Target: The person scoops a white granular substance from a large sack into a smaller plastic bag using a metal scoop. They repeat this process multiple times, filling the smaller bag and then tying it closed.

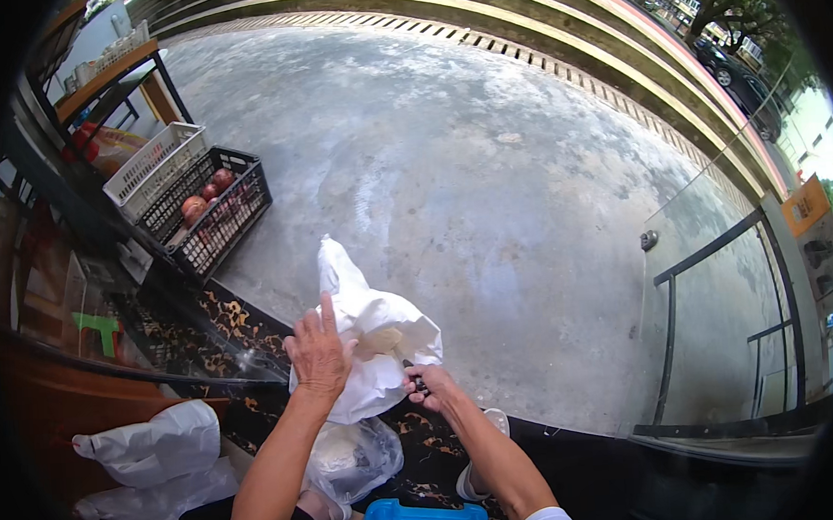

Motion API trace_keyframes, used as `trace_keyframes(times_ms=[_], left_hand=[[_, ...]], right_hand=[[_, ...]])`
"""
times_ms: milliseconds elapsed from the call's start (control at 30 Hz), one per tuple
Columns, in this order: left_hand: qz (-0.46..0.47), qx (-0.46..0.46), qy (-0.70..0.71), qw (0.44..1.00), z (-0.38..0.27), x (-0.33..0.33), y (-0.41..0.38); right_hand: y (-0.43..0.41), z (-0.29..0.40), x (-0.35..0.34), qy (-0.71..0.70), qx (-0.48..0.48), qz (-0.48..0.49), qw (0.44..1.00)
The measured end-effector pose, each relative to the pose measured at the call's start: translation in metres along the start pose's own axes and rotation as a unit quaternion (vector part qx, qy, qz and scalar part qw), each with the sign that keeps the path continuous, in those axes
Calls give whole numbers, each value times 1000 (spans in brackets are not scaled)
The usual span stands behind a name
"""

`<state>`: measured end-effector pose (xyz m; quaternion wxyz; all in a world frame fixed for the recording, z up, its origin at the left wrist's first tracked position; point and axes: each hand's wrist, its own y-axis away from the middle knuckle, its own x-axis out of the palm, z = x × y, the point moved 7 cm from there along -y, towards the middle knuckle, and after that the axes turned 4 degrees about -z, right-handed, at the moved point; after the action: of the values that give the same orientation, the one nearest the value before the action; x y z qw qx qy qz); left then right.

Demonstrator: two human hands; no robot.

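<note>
A white sack stands with its mouth spread before me, and something pale shows inside. Against its left side is my left hand, palm down with the index finger stretched out; it may be pressing the sack's edge. At the right edge of the mouth, my right hand is closed around a dark handle; the tool's other end is hidden in the sack. Just below, between my feet, sits a clear plastic bag with white powdery contents.
More white sacks lie at lower left. A blue plastic stool is at the bottom. A black crate with reddish round produce and a white crate stand by a shelf at left. A glass door is at right.
</note>
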<state>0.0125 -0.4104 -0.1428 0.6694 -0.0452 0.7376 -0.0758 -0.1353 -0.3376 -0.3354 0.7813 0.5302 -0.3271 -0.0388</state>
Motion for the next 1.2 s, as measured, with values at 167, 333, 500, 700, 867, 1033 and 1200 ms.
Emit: trace_keyframes(times_ms=[167,333,500,700,867,1033,1200], left_hand=[[73,-17,24,997,0,32,0],[65,-36,130,989,0,42,-1],[-1,-94,247,965,0,21,-10],[-31,-62,313,947,-19,-22,-35],[-11,34,341,939,-45,-57,-30],[-31,-74,324,943,-13,-45,-6],[27,-42,228,972,8,2,6]], right_hand=[[-1,-10,16,-84,41,14,996],[-26,-45,2,-146,20,1,989],[-22,-63,-20,-101,-10,-32,994],[-4,-57,-16,-139,2,-30,990],[13,-50,-4,-171,-32,-14,985],[-2,-62,-11,-157,-49,-12,986],[-31,-62,-14,-133,-29,-36,990]])
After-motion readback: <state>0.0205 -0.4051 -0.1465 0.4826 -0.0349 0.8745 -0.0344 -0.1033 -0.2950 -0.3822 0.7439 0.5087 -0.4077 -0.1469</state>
